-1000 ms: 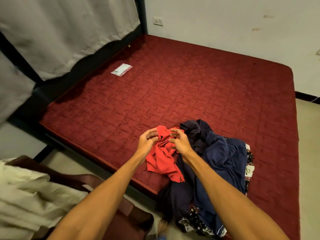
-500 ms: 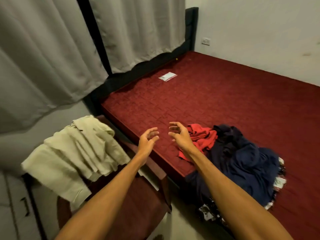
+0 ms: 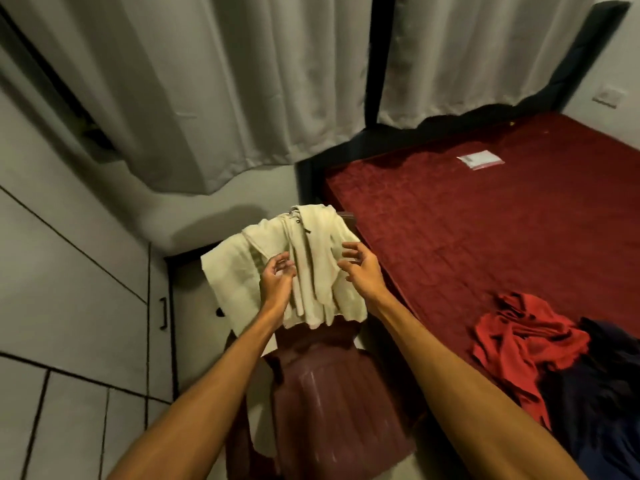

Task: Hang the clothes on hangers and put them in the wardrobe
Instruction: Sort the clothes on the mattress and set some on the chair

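**Head view.** Both hands are shown raised over a cream, crumpled woven garment point(image 3: 313, 271), which is draped over the backrest of a dark reddish-brown moulded plastic chair point(image 3: 329, 393). It is presumably parked there to be kept off the floor and within reach. The left hand point(image 3: 277, 282) is held with loosely curled fingers in front of the cloth, and nothing is gripped. The right hand point(image 3: 360, 268) is spread wider, with bent fingers just beside the garment's right fold, and is likewise empty. Whether the cloth is touched by either hand cannot be told. The hands are set to either side of the hanging folds, a placement judged to prepare a two-point grasp so that the piece can be lifted clear without trailing. A crumpled red cloth garment point(image 3: 519, 334) and a dark navy garment point(image 3: 606, 393) are left heaped at the near edge of the maroon quilted mattress point(image 3: 485, 237), apparently awaiting their turn. White panelled doors with a black bar handle point(image 3: 162, 313), seen closed at left, are taken to be the wardrobe. No hanger can be made out
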